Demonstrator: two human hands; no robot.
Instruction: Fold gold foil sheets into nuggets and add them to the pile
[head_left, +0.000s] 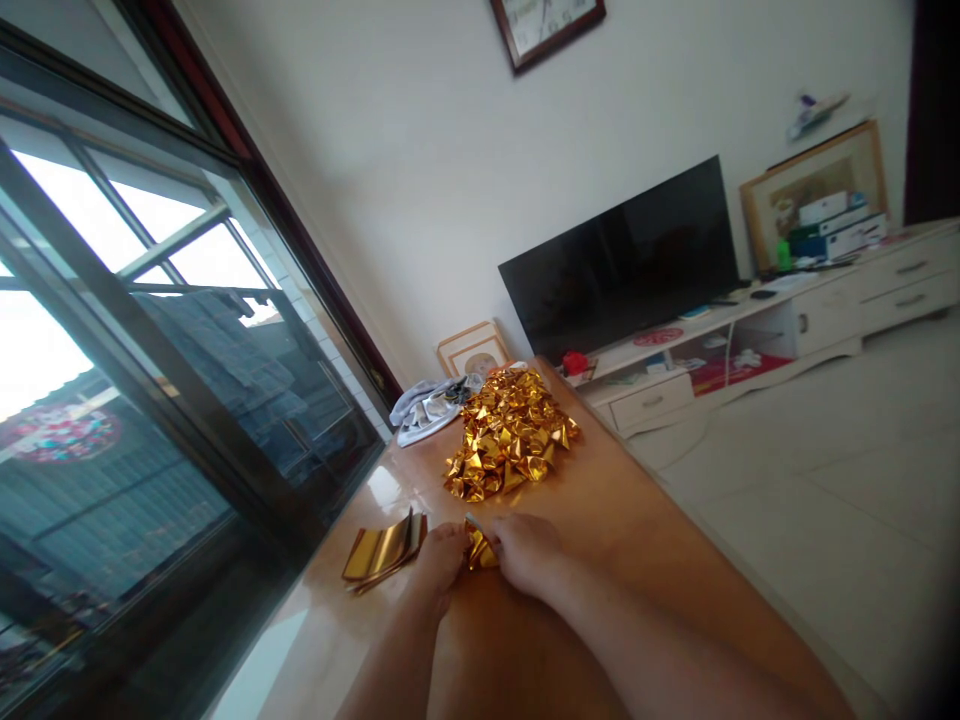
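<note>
Between my two hands is a piece of gold foil paper [481, 550], partly folded and shiny. My left hand [444, 555] grips its left side with closed fingers. On the right side, my right hand [523, 548] pinches the same piece, its fingertips partly hidden. Just left of my left hand lies a stack of flat gold foil sheets [382, 548], slightly curled at the edges. Beyond my hands rises a heap of folded gold foil pieces [514, 435] on the brown table [615, 560].
A pale cloth item [431, 410] lies at the table's far left, beside the heap. Past the far end stand a white TV cabinet [652, 400] and a large television [630, 265]. Sliding glass doors [187, 350] run along the left.
</note>
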